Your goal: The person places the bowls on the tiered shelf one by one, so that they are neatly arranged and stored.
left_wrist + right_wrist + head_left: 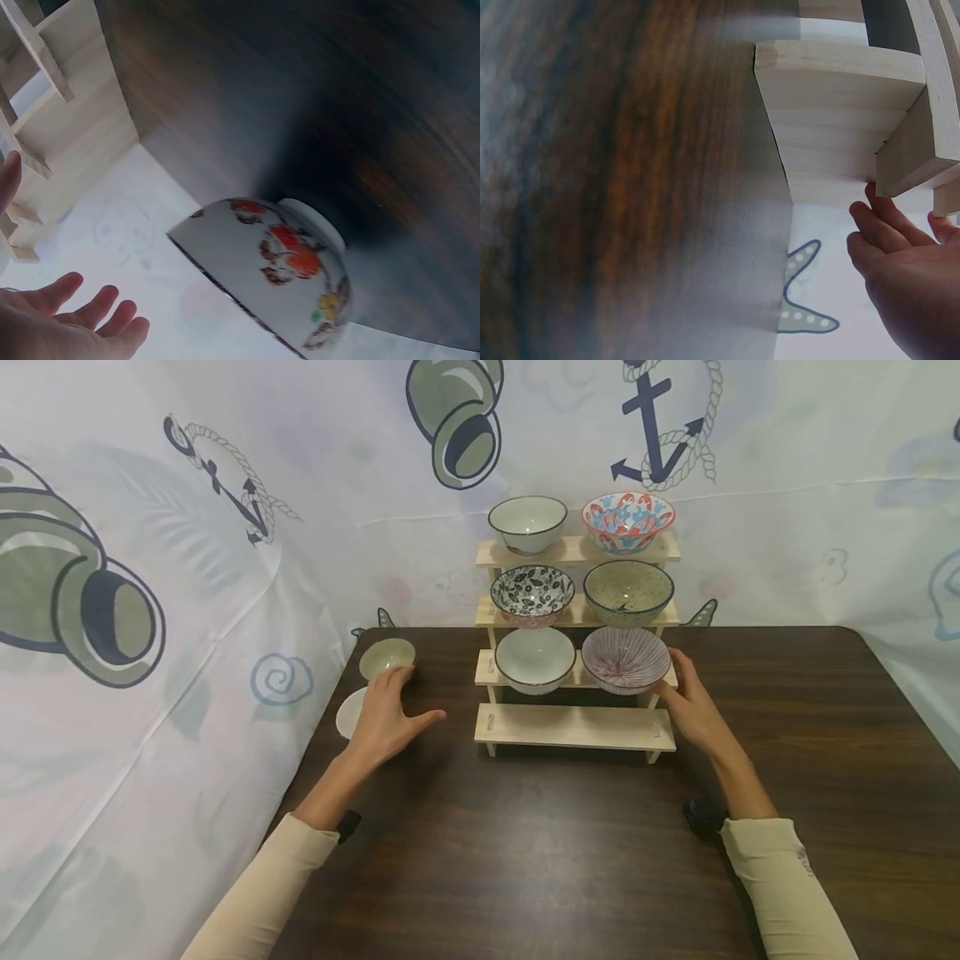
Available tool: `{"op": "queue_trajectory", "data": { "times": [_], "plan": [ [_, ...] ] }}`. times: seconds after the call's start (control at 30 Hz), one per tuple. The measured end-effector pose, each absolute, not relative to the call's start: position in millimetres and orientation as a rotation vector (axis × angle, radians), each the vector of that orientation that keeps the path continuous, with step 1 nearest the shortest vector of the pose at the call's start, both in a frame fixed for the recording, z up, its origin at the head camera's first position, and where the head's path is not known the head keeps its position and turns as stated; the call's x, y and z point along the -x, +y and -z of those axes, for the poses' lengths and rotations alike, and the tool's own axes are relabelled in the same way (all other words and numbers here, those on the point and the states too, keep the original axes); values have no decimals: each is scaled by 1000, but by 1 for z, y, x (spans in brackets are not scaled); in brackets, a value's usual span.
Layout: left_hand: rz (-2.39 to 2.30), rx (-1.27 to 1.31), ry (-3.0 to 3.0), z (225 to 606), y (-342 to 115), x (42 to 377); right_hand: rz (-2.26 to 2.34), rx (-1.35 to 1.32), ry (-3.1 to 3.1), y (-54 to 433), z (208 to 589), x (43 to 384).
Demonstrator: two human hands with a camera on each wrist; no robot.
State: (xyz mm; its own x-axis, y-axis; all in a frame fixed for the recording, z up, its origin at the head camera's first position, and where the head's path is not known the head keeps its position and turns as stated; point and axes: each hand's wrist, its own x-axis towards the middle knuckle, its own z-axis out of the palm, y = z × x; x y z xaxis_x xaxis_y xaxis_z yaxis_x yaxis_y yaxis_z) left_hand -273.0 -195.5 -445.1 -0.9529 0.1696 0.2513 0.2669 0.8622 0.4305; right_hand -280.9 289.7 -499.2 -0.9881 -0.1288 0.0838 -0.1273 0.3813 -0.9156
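Over the left side of the table, my left hand (386,718) is spread with thumb apart, holding nothing. Its fingertips overlap a small olive-green bowl (382,653). A white bowl (348,717) is partly hidden behind the hand. In the left wrist view, a white bowl with orange and red flowers (259,262) stands apart from the fingers. My right hand (693,706) is at the right end of the wooden stand (573,727), beside a purple-striped bowl (626,658). In the right wrist view its extended fingers (889,229) lie by the stand's end; the bowl is not visible there.
On the stand's upper tiers are a plain white bowl (536,658), a black-and-white leaf bowl (532,593), a speckled green bowl (628,592), a dark-rimmed white bowl (528,522) and a red-blue patterned bowl (628,521). A printed cloth (337,568) hangs behind the dark table (525,860).
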Motion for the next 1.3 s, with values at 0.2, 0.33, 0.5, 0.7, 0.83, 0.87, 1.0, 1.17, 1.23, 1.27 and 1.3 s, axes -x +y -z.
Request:
{"op": "queue_trajectory", "data": {
  "times": [0.2, 0.33, 0.5, 0.7, 0.83, 0.87, 1.0, 1.17, 1.23, 1.27, 1.3],
  "plan": [
    [705, 306, -2830, 449, -206, 275, 1730, 243, 2617, 289, 498, 280],
    [710, 275, -2842, 453, -214, 276, 1744, 252, 2605, 288, 498, 280],
    [677, 251, -2848, 458, -222, 279, 1751, 248, 2603, 288, 499, 281],
    [631, 205, -2856, 464, -231, 282, 1727, 234, 2610, 289, 500, 284],
    [603, 165, -2864, 469, -236, 283, 1726, 226, 2610, 289, 499, 282],
    [598, 156, -2868, 470, -236, 283, 1728, 228, 2610, 289, 499, 282],
    [602, 134, -2876, 471, -239, 282, 1718, 218, 2615, 289, 500, 282],
    [611, 123, -2869, 475, -243, 281, 1717, 211, 2613, 290, 502, 284],
    [611, 123, -2858, 477, -245, 281, 1724, 220, 2617, 290, 502, 284],
    [610, 121, -2853, 477, -246, 280, 1727, 224, 2620, 290, 502, 284],
    [610, 121, -2847, 478, -247, 280, 1729, 231, 2623, 290, 502, 284]
  ]
}}
